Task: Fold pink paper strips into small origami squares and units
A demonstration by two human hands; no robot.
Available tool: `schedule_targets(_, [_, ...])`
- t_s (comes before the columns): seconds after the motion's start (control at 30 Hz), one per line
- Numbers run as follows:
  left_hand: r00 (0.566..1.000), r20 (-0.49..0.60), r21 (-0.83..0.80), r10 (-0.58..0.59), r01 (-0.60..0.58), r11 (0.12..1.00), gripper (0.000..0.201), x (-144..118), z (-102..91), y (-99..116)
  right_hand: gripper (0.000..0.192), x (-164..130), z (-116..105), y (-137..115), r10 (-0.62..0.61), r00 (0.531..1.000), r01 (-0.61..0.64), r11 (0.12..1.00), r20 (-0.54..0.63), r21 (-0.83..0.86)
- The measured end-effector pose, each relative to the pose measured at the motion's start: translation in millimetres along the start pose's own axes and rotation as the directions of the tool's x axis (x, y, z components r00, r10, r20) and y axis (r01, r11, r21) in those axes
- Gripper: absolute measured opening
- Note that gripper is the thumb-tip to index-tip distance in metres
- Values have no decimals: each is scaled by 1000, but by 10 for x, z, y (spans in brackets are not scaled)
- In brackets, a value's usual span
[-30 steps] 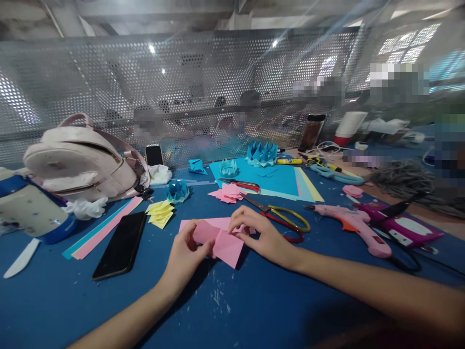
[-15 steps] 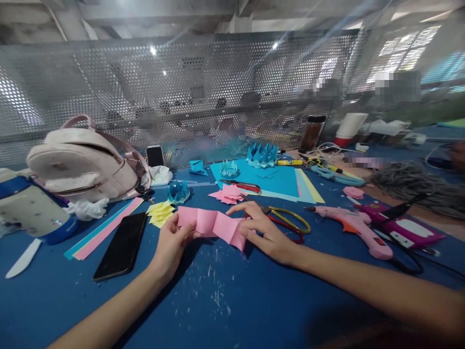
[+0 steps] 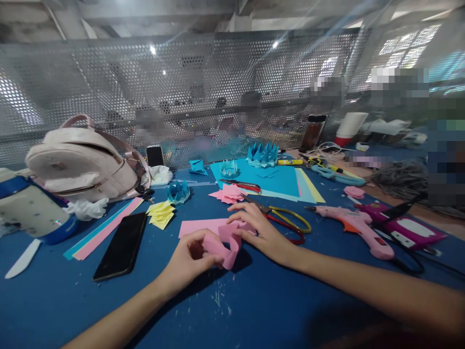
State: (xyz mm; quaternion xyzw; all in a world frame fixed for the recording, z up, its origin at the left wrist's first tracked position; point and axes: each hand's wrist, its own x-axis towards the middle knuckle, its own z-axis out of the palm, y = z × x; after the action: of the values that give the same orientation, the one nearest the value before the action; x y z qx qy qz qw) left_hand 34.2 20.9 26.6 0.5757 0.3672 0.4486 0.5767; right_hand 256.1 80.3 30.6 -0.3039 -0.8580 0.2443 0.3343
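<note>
A: Start at the far left — what's there?

B: A white plastic knife-shaped tool [image 3: 22, 258] near the edge of the blue work table [image 3: 254, 310], then a pale pink backpack [image 3: 82, 162] behind it. Next, long pink and blue paper strips [image 3: 105, 227] and a black smartphone lying face up [image 3: 121, 245], w/ a small stack of yellow paper squares [image 3: 161, 213] just beside its top end.

A: And the hands?

B: Left hand [image 3: 189, 261] is curled, thumb and fingertips pinching the left end of a folded pink paper strip [image 3: 225, 242]. The strip bends up in a loop between both hands, just above the table, approx. centre of view. A flat pink sheet [image 3: 198, 227] lies under and behind it. Right hand [image 3: 261, 230] — fingers bent, tips pressing on the strip's right end; can't tell whether the thumb grips from below.

A: Right of that?

B: Yellow-handled scissors [image 3: 286, 220] touching or just behind the right hand, small pink paper pieces [image 3: 228, 193] and red-handled scissors [image 3: 241, 184] further back, on the edge of a light blue sheet [image 3: 272, 179]. Then a pink glue gun [image 3: 354, 228] and a magenta case [image 3: 407, 228], well apart from the hands.
</note>
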Motion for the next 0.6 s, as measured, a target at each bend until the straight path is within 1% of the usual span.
schedule_targets(0.1, [999,-32,40,20,-19,999,16,23,-21,-11,20,-3,14,7,-18,1000,18,1000,7,15])
schedule_targets(0.2, [995,-48,64,83,-79,995,10,52,-53,-14,15,-5,14,-18,-31,1000,31,1000,2,-1])
schedule_targets(0.3, [982,-89,209,168,-146,967,10,73,-78,6,15,-4,1,-53,-29,1000,29,999,0,46])
schedule_targets(0.4, [965,-142,387,221,-152,909,12,75,-86,35,18,-2,-13,-77,-35,999,35,990,-1,140])
schedule_targets(0.43, [965,-136,421,224,-148,895,12,70,-84,41,18,-2,-17,-85,-34,999,33,985,4,169])
schedule_targets(0.5, [974,-90,454,210,-148,879,13,56,-72,47,19,-4,-27,-102,-32,999,25,974,26,223])
schedule_targets(0.6, [983,-34,460,181,-146,876,14,36,-48,38,20,-8,-51,-137,-53,995,26,956,84,294])
